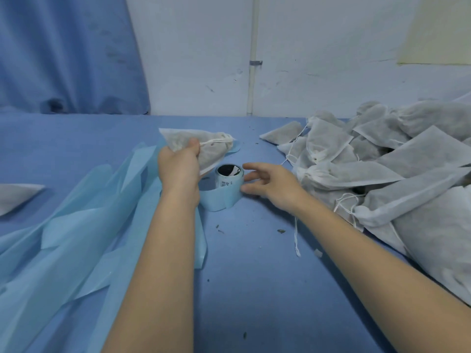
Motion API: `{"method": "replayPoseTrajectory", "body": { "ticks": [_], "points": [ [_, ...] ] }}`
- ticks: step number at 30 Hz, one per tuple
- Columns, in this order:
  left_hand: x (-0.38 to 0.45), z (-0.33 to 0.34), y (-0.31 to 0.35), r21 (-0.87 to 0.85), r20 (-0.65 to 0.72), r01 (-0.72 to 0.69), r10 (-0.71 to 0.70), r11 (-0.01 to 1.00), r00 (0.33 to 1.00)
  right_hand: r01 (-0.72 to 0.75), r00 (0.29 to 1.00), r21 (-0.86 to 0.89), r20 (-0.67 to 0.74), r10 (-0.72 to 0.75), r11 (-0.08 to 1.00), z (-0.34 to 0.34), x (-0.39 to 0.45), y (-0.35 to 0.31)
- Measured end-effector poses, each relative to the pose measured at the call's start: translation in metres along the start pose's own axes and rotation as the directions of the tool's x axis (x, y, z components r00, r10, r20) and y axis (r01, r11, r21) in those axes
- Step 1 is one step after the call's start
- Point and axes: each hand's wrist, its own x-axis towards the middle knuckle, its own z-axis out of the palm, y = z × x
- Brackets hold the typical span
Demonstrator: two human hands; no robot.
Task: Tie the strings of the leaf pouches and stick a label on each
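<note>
Big heap of white leaf pouches (397,159) at right of blue table (254,250), apparently untied, unlabelled: bulk left. Spent backing strips (76,238) at left suggest many labelled. Pouch in hand (204,146), string drawn, gripped by left hand (178,166). Right hand (270,184), fingers spread, beside label roll (228,184); label next.

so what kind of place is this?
Probably a small hand-packing workbench: a heap of white drawstring pouches, a label roll, spent blue backing strips, all on a blue-covered table against a plain wall.
</note>
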Motion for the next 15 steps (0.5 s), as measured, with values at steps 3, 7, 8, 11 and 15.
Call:
{"method": "replayPoseTrajectory", "body": {
  "ticks": [3, 7, 8, 11, 15],
  "points": [
    [0.002, 0.001, -0.004, 0.049, -0.006, 0.009, -0.008, 0.999, 1.0, 0.008, 1.0, -0.059, -0.015, -0.009, 0.998, 0.002, 0.005, -0.002],
    [0.003, 0.0, -0.005, 0.059, 0.001, 0.005, -0.005, 0.998, 1.0, 0.065, 0.997, -0.198, 0.059, -0.054, 0.978, 0.008, 0.012, -0.009],
    [0.003, 0.0, -0.005, 0.061, 0.006, 0.003, -0.003, 0.998, 1.0, 0.07, 0.996, -0.192, 0.064, -0.059, 0.979, 0.01, 0.014, -0.009],
    [0.004, 0.002, -0.006, 0.093, 0.027, -0.023, 0.021, 0.995, 0.999, 0.021, 1.0, -0.146, 0.011, -0.02, 0.989, 0.017, 0.019, -0.01],
    [0.004, 0.008, -0.014, 0.223, 0.057, -0.085, 0.074, 0.971, 0.996, 0.002, 0.997, -0.195, -0.071, -0.016, 0.981, 0.026, 0.015, -0.006]
  ]
}}
